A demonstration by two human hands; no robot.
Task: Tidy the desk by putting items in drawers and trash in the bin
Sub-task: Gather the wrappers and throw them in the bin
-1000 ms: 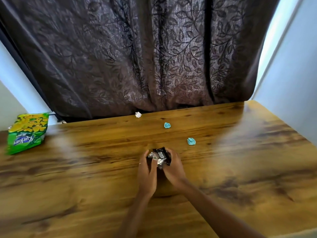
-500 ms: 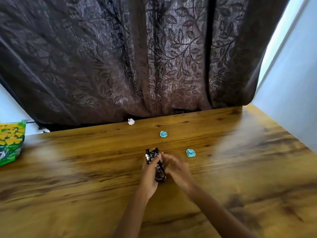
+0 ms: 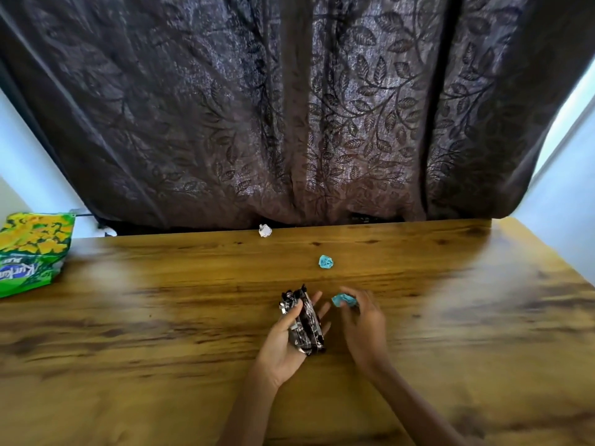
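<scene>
Black crumpled wrapper lies in left hand, palm up, thumb pressed across it, fingers straight beneath. Right hand just beside, fingertips pinching blue paper ball at desk. Second blue ball and white ball farther back; green snack bag at left edge.

The desk is warm honey-brown wood with darker streaked grain. The curtain is dusky purple-brown, patterned with leafy vines. Two paper wads are light blue, one white. The wrapper is black with silvery-white marks (lettering unreadable). The snack bag is green and yellow.
</scene>
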